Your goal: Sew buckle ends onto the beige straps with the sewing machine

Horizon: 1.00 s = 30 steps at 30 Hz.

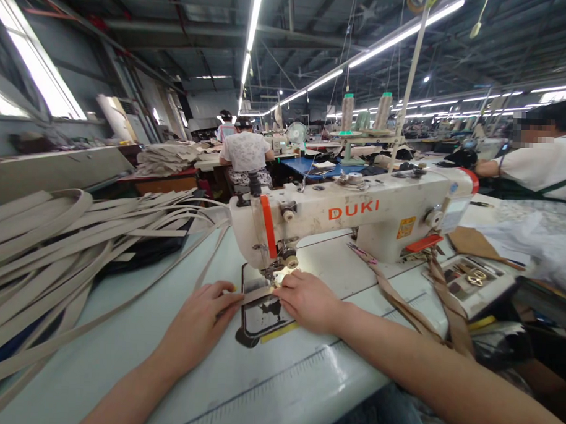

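A narrow beige fabric strip [256, 294] lies across the needle plate of a white sewing machine [311, 207]. My left hand [212, 311] pinches this strip between thumb and fingers, just left of the plate. Close beside the presser foot [272, 276], my right hand [308, 299] is closed on the strip's other end, fingertips pressed together. The machine's lamp lights the spot behind my right fingers. Part of the strip under the foot is hidden by the right hand.
Many long beige strips [40, 253] pile up on the left. Brown strips [447, 304] hang by a parts tray [470, 283] with scissors [476, 277]. Small pink-handled snips [362, 253] lie behind the machine bed. Co-workers sit ahead [245, 149] and at right [545, 159].
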Tool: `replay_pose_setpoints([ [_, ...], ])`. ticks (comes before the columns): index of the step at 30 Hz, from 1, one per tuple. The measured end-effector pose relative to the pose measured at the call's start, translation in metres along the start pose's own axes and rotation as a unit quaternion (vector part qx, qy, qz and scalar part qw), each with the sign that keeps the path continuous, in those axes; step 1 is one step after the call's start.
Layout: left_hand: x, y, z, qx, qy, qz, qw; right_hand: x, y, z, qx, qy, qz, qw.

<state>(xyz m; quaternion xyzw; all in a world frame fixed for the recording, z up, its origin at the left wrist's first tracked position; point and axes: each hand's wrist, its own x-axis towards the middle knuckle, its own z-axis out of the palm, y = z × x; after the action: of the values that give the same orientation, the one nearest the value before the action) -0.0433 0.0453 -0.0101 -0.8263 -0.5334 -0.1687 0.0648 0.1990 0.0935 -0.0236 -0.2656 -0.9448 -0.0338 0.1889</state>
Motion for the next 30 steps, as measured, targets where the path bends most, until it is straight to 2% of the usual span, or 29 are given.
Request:
replay_pose_setpoints([
  [5, 0.018, 0.012, 0.017, -0.062, 0.003, 0.053, 0.997, 0.001, -0.002, -0.003, -0.007, -0.008, 0.005, 1.0],
  [11, 0.031, 0.017, 0.033, -0.064, 0.07, 0.098, 0.991, 0.002, -0.001, -0.002, -0.015, -0.008, 0.0, 1.0],
  [25, 0.028, 0.021, 0.03, -0.067, 0.054, 0.098, 0.991, -0.001, 0.0, 0.001, -0.015, 0.0, -0.001, 1.0],
  [30, 0.028, 0.02, 0.031, -0.061, 0.07, 0.108, 0.99, -0.001, 0.0, 0.003, -0.011, -0.007, 0.001, 1.0],
])
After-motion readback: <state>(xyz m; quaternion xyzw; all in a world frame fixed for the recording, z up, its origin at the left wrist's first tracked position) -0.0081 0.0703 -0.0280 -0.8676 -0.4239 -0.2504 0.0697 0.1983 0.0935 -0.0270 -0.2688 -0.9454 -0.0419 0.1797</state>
